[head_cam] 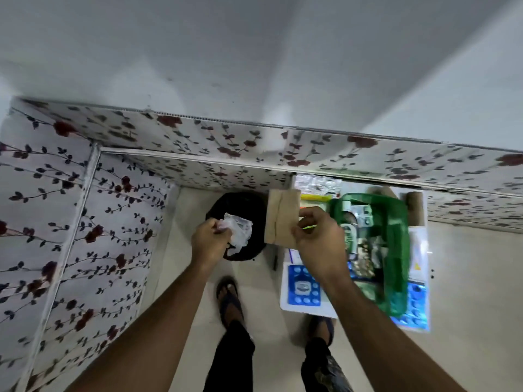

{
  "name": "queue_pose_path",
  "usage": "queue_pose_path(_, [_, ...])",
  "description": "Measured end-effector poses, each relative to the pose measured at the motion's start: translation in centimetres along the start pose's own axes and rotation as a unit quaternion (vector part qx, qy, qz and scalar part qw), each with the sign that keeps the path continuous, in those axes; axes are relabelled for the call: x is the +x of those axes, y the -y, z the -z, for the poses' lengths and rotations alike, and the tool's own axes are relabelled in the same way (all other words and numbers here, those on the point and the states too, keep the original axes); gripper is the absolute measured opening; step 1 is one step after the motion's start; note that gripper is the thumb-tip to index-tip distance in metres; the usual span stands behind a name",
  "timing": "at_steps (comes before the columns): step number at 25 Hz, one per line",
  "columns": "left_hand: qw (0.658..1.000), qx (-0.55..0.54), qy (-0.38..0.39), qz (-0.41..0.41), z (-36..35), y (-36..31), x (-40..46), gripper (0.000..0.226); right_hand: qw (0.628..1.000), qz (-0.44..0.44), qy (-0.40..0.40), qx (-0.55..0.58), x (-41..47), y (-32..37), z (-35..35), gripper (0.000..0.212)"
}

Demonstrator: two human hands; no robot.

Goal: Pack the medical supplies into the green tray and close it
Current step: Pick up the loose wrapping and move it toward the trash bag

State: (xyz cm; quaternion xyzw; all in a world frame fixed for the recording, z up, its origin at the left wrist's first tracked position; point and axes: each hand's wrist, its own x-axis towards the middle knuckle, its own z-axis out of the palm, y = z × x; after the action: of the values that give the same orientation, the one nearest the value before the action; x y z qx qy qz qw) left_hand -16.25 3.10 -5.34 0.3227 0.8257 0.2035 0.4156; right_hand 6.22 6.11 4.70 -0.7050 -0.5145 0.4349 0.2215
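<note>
The green see-through tray (396, 250) stands on a white board (308, 306) at the right, with bottles and packets inside it. My right hand (319, 239) holds a tan flat bandage packet (281, 219) just left of the tray. My left hand (210, 239) grips a crumpled clear plastic wrapper (239, 227) above a black bin bag (240, 222). Blue blister packs (304, 287) lie on the board near the tray's front.
Floral-patterned panels (85, 222) wall in the left and back. A yellow-capped item (315, 198), a silver blister sheet (317, 183) and a brown roll (414, 207) lie behind the tray. My sandalled feet (230, 304) stand on the pale floor below.
</note>
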Motion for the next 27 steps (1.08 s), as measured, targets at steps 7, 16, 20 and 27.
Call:
queue_pose_path(7, [0.998, 0.067, 0.007, -0.013, -3.8, 11.5, 16.6, 0.035, 0.978, -0.010, 0.044, -0.204, 8.0, -7.0, -23.2, 0.015])
queue_pose_path(16, [0.987, -0.022, 0.127, 0.099, -7.6, 20.0, 23.6, 0.040, 0.968, -0.062, 0.075, -0.234, 10.9, -14.7, -32.0, 0.022])
queue_pose_path(20, [0.986, -0.041, 0.117, 0.108, -4.1, 17.6, 18.9, 0.027, 0.965, -0.056, 0.066, -0.249, 8.4, -10.9, -28.7, 0.027])
queue_pose_path(27, [0.991, -0.054, 0.105, 0.060, 0.9, 3.1, 3.9, 0.013, 0.985, 0.024, 0.002, -0.170, 2.5, 0.0, -11.0, 0.029])
